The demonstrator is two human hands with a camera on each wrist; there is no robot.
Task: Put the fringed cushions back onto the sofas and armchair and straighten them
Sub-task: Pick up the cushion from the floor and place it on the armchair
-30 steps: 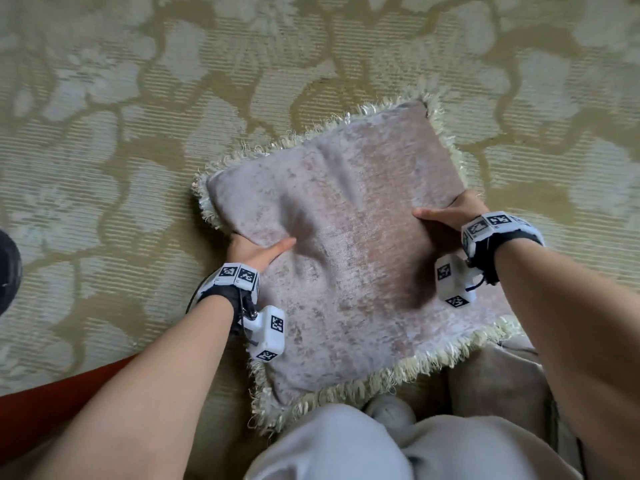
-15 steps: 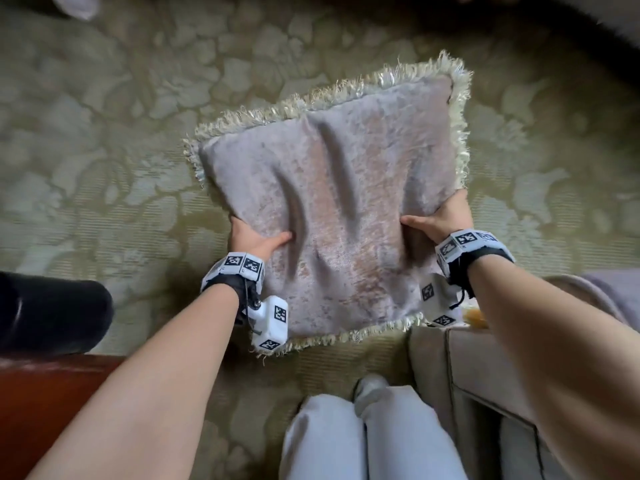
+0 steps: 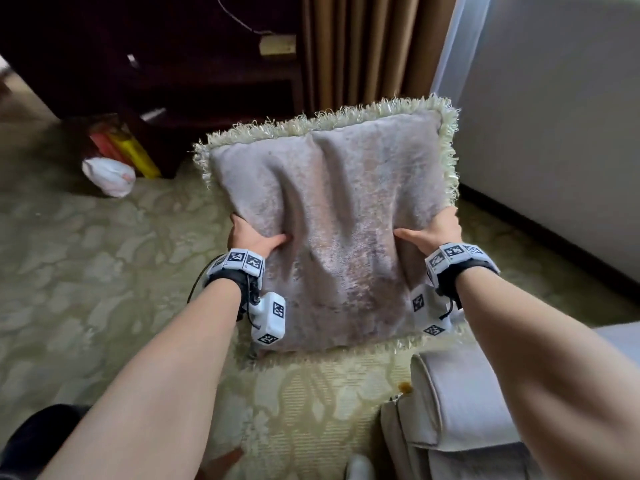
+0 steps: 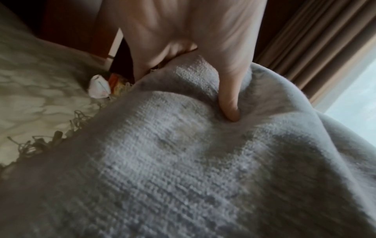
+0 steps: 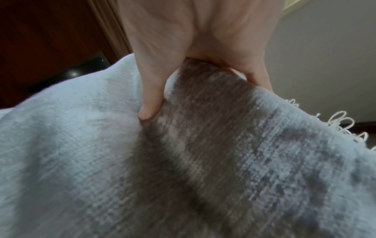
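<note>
From the head view, the cushion is up in the air, held out in front of the person above the carpet, touching no seat yet. The left hand grips its left edge and the right hand its right edge, each with the thumb pressed into the front face and the fingers hidden behind. So the job looks to be at the carrying stage for this one: it is lifted but not placed, and straightening is still to come. A pale upholstered arm sits at the lower right, just beside the person (sofa or armchair, I cannot tell which), and that seems the likely place for it. No other cushions show, so how many are left I cannot say. The cushion itself is square, in mottled greyish-pink velvety cloth, with a cream fringe all round and deep creases running down from where the thumbs dig in; it looks soft and underfilled.

The left wrist view shows the thumb sunk into a dimple in the cloth, the fabric bunched up around it, and a bit of fringe trailing at the left edge.

The right wrist view is much the same: thumb and fingers pinch a thick fold between them, the nap brushed dark along that fold, and loops of fringe showing at the right.
</note>
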